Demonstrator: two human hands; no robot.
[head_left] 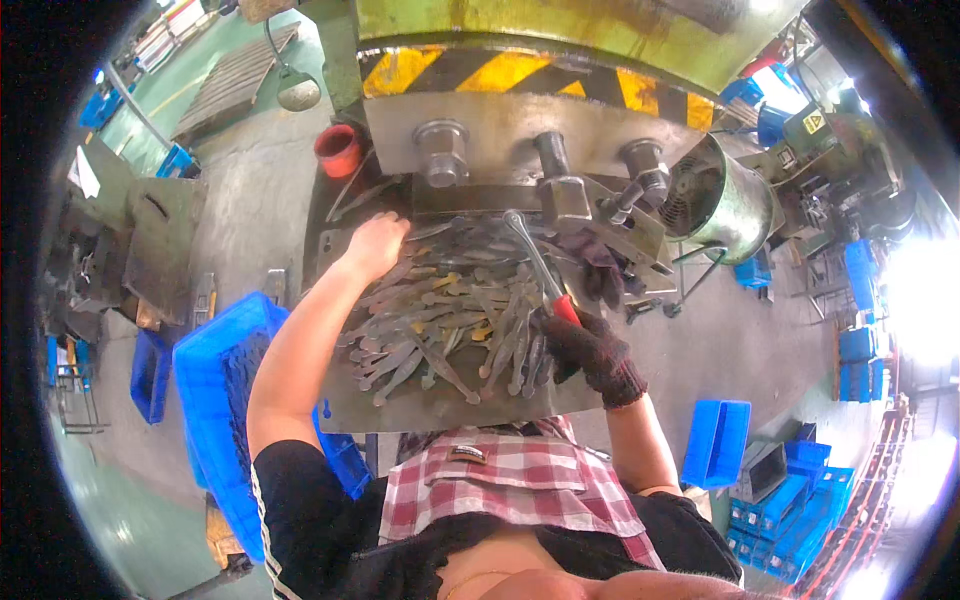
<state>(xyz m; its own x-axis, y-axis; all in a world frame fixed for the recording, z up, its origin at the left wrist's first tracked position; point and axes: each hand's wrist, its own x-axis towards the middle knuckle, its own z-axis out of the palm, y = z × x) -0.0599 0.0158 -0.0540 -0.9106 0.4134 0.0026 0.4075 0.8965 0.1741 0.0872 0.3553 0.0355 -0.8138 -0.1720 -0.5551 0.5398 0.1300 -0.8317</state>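
Red-handled metal tool (536, 260), slanted — slender grey metal pieces (400, 345), loosely heaped nearby.

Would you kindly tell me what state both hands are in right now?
Left hand: bare, at the edge of the metal pieces; whether it is open or gripping one cannot be told.
Right hand: gloved, closed around the red-handled tool.

White light (925, 300) glares at right, beyond grey floor (780, 365)

Free strip at table front (430, 412) (metal pieces (430, 330) beyond)
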